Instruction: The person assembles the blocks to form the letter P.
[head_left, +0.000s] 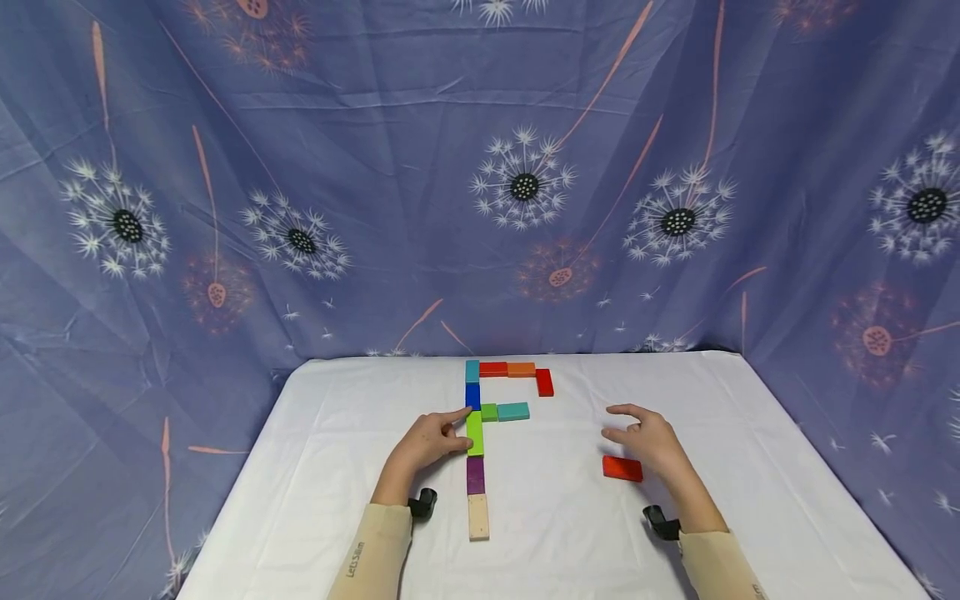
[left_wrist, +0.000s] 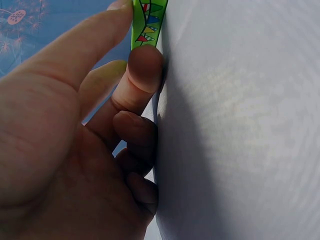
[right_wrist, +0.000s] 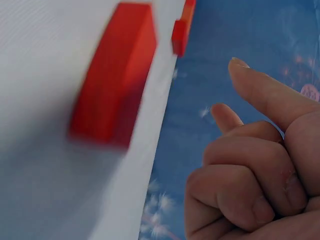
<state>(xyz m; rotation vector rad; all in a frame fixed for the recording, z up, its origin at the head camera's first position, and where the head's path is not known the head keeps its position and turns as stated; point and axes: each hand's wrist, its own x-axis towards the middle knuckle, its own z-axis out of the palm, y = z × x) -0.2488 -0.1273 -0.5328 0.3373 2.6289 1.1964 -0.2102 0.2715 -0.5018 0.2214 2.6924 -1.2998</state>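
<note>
My left hand (head_left: 429,442) is at a lime-green block (head_left: 476,429), index finger at its far end and thumb on its near left side, apparently pinching it. In the left wrist view, the green side (left_wrist: 149,22) with printed bunting shows between thumb and fingertip. A blue block (head_left: 472,397) adjoins it beyond, a purple block (head_left: 476,476) on the near side. My right hand (head_left: 651,440) hovers beyond a loose red block (head_left: 622,468) and holds nothing. Its thumb and index finger stand apart; its other fingers are curled in the right wrist view.
A plain wooden block (head_left: 478,517) ends the column nearest me; a light-blue block (head_left: 472,372) tops it. Red (head_left: 493,369), orange (head_left: 521,370) and another red block (head_left: 545,382) branch right. Lower, a small green (head_left: 489,412) and a teal block (head_left: 513,412) branch right. Patterned cloth hangs behind the table.
</note>
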